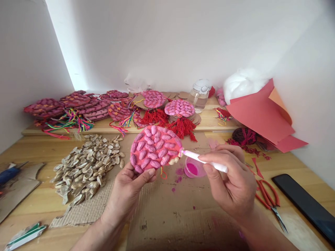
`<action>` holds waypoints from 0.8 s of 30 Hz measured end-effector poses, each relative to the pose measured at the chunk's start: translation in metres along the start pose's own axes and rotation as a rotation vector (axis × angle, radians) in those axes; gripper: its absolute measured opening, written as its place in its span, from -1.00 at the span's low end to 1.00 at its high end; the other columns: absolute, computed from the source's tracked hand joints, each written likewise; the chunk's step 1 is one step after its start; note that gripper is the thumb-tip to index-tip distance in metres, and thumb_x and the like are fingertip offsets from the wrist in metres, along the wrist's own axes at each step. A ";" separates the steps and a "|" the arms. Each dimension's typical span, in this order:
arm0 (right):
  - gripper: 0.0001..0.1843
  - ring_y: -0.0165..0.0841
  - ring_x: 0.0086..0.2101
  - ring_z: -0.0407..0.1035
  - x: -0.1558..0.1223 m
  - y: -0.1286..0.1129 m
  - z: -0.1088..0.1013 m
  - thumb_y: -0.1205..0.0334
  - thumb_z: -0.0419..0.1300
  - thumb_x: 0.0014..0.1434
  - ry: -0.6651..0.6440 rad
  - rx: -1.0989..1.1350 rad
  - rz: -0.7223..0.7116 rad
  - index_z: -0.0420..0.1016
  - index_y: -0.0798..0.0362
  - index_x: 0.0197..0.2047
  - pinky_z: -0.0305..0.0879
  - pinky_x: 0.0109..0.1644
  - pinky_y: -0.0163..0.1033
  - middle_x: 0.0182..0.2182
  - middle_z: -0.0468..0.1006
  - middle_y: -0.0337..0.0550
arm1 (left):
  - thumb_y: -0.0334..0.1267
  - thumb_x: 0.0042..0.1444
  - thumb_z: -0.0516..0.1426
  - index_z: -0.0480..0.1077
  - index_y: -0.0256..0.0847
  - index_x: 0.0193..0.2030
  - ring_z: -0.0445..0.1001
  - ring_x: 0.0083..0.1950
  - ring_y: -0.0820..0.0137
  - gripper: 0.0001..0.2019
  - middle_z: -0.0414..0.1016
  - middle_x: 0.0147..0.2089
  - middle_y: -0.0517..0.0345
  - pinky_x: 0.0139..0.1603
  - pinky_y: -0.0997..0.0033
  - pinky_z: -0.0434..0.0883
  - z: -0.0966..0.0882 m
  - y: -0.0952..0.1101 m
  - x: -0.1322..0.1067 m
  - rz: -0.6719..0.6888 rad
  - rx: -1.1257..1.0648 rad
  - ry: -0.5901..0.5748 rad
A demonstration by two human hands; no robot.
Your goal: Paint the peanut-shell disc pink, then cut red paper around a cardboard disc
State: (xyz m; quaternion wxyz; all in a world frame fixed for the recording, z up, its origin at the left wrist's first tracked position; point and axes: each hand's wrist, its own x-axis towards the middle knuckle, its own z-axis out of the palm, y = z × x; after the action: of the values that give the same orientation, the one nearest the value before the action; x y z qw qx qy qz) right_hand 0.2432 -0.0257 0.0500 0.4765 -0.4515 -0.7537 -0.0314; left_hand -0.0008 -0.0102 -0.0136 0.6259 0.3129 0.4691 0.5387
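Note:
My left hand (pixel 128 188) grips the lower edge of a round red disc covered with pink-painted peanut shells (pixel 154 148), held up above the table. My right hand (pixel 231 179) pinches a white paintbrush (pixel 204 160), and its tip touches an unpainted shell at the disc's right rim. Just below the brush sits a small clear cup of pink paint (pixel 193 168). Pink paint spots mark the brown cardboard sheet (pixel 178 209) under my hands.
A heap of bare peanut shells (pixel 86 165) lies at the left. Finished shell discs with red and coloured tassels (pixel 115 108) fill the raised back ledge, beside a clear bottle (pixel 199 94). Red paper (pixel 261 116), red scissors (pixel 269 202) and a black phone (pixel 306 205) lie at the right.

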 end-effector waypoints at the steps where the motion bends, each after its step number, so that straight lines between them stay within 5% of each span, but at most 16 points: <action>1: -0.77 -0.27 -0.20 0.37 0.000 0.001 0.000 0.45 0.19 0.22 0.011 -0.008 0.003 0.51 0.00 -0.09 0.27 0.06 -0.01 -0.29 0.61 -0.19 | -0.30 -0.07 0.46 0.51 -0.24 -0.04 0.54 -0.22 0.46 -0.56 0.64 -0.17 0.11 -0.21 0.53 0.57 0.001 0.001 0.000 -0.008 -0.011 0.003; 24: -0.78 -0.24 -0.10 0.32 0.004 0.007 -0.005 0.45 0.17 0.23 -0.022 0.032 -0.015 0.50 0.02 -0.09 0.26 0.05 -0.03 -0.29 0.57 -0.16 | -0.37 -0.22 0.51 0.55 -0.30 -0.20 0.58 -0.33 0.46 -0.59 0.62 -0.25 0.08 -0.33 0.55 0.60 0.005 0.010 0.001 -0.157 -0.152 0.037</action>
State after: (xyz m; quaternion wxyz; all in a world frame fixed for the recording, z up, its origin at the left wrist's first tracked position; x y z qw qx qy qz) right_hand 0.2514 -0.0212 0.0526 0.4750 -0.4384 -0.7628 -0.0179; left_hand 0.0001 -0.0067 -0.0027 0.6794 0.2168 0.4613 0.5278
